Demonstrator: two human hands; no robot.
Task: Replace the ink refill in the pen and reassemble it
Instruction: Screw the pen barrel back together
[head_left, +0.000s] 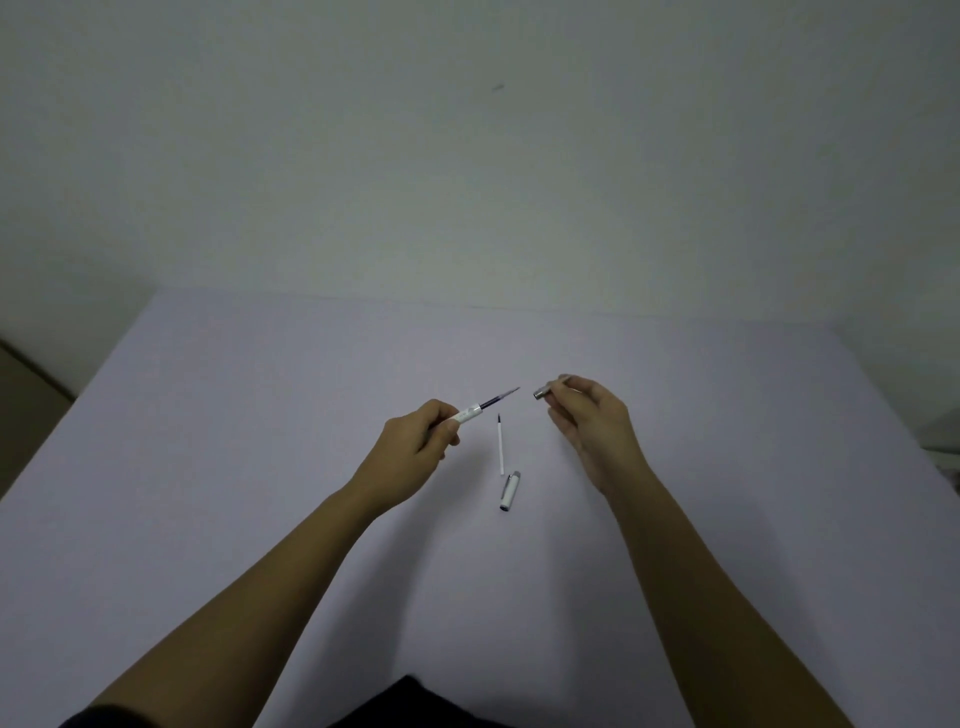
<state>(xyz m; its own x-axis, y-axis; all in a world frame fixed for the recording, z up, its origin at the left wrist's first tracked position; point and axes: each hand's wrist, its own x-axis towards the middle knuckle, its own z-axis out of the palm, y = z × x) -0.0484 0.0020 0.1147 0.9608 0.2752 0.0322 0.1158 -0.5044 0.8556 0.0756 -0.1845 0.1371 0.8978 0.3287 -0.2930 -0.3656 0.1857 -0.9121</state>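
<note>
Over the middle of the pale lilac, matte table (260, 467), the left hand (415, 452) is curled snugly round the slim white plastic pen barrel (466, 414), which points toward two o'clock. A dark, ink-filled refill with a fine grey tip (500, 398) juts from the barrel's open end, so the fresh refill looks already seated. Holding the barrel low leaves that tip exposed and aimed at the other hand, ready for the next part.

At three o'clock from the tip, and a little apart from it, the right hand (592, 426) pinches the small silvery metal nose cone (545, 392) between thumb and fingertips, its wider open end facing the refill. The other fingers are loosely bent. My reading is that the cone is being lined up to slide over the tip and screw onto the barrel.

Between the hands, toward six o'clock from the tip, lies the thin white plastic spent refill with a dark point (501, 444), running roughly twelve to six. Just below its near end rests the short white cylindrical cap with a grey metal clip and end (510, 491), smooth and faintly glossy. Both sit apart from the working parts, probably parked out of the way, the cap near for the last step.

Everything is thin, round and smooth, so it may roll if nudged.
</note>
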